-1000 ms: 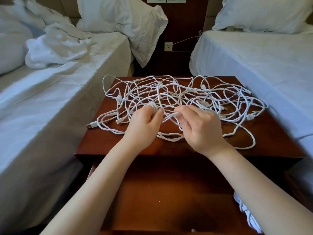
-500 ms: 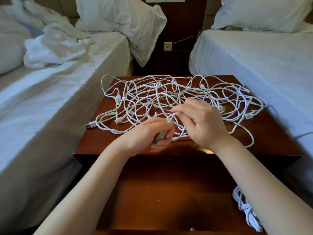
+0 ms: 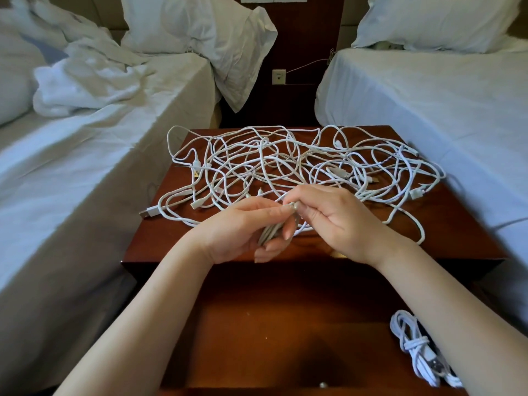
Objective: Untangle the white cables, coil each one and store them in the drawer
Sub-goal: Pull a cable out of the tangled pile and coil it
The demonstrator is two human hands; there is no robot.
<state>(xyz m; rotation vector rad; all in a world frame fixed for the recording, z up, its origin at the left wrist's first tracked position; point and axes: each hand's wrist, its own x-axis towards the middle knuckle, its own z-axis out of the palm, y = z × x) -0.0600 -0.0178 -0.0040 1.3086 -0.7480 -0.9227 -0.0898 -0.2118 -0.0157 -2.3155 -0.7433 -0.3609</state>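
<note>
on the dark wood nightstand between two beds, the tangle of white cables lies spread across nearly the whole top, loops crossing loops, with a usb plug poking out at the near left. close to the front edge, both hands work on one strand. the left hand is curled round a small bundle of folded loops, fingers and thumb closed on it so the turns cannot spring apart. the right hand pinches the same cable between thumb and fingertips, just beside the left fingertips. it looks placed there to feed the next length onto the bundle and keep it from twisting. the strand runs from the pinch back into the heap, so i judge this cable only partly freed; more of it likely has to be drawn out of the crossings before the coil can be finished.

below, the drawer stands open right under the hands, a short drop for each finished coil. one coiled cable, cinched round its middle, lies at the drawer's right side, partly hidden by the right forearm. most of the job is left, i'd say — the pile on top is thick.
</note>
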